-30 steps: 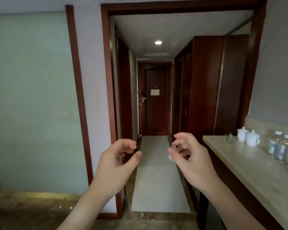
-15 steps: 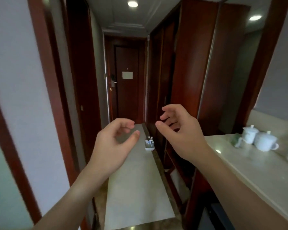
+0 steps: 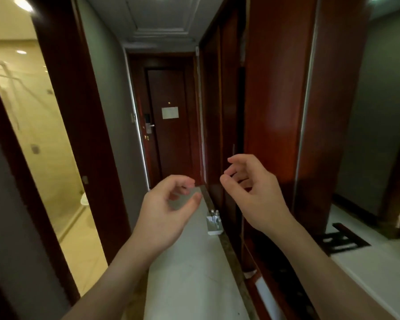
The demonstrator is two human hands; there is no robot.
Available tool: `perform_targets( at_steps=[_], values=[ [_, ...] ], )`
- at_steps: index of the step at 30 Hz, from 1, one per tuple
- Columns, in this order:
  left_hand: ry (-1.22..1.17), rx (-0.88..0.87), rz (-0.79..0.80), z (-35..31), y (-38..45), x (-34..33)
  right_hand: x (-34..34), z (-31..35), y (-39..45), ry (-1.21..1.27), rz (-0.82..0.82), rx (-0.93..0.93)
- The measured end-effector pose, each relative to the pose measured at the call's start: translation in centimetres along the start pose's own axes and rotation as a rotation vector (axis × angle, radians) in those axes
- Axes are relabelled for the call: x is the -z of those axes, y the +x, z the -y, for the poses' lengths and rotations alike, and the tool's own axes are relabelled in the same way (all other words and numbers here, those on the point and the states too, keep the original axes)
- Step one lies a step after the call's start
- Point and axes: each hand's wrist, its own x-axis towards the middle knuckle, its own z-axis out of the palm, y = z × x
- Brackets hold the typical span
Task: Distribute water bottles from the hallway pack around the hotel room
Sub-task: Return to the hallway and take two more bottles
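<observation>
A small white pack of water bottles point(image 3: 214, 222) stands on the hallway floor against the foot of the dark wooden wardrobe, with a couple of bottle caps showing at its top. My left hand point(image 3: 165, 214) is raised in front of me, left of the pack and nearer the camera, fingers loosely curled and holding nothing. My right hand point(image 3: 252, 192) hovers above and right of the pack, fingers apart and also holding nothing. Neither hand touches the pack.
A narrow hallway with a pale floor strip point(image 3: 189, 273) leads to a dark entrance door point(image 3: 169, 125). A bathroom doorway point(image 3: 44, 158) opens on the left. Tall reddish wardrobe panels point(image 3: 275, 112) line the right side, with a pale counter edge point(image 3: 367, 262) beyond.
The view has advanced through the doorway into the hallway. The pack has come closer, the bathroom opening has appeared on the left, and the counter with cups has slid out of view.
</observation>
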Motion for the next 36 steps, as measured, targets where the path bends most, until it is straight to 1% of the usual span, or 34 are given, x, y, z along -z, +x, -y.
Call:
perform_targets(
  at_steps=[3,8,11,14,18,22,29,33,36],
  values=[
    [0.03,0.03,-0.044,3.6,6.3,-0.9,-2.9,-3.9,7.2,0.036,0.043,0.018],
    [0.074,0.074,-0.063,10.5,15.7,-1.9,-7.7,-9.5,17.6,0.043,0.104,0.046],
    [0.069,0.075,-0.08,16.2,20.8,-3.1,-10.8,-13.8,22.9,0.044,0.082,0.071],
    [0.099,0.047,-0.041,22.5,25.4,-4.7,-14.4,-18.6,27.7,0.005,0.066,0.079],
    [0.043,0.017,-0.038,30.4,34.1,-6.5,-19.2,-24.0,35.5,-0.059,0.069,0.09],
    [-0.034,0.013,-0.008,36.4,43.8,-8.7,-22.8,-29.0,43.5,-0.126,0.064,0.076],
    [-0.1,0.047,0.085,47.4,57.4,-14.6,-27.5,-41.7,55.0,-0.142,0.031,-0.077],
    [-0.091,0.041,0.105,54.1,64.5,-19.1,-30.7,-49.2,61.2,-0.12,0.033,-0.072],
    [-0.085,0.037,0.095,59.9,70.8,-23.5,-33.6,-56.7,67.4,-0.092,0.035,-0.064]
  ],
)
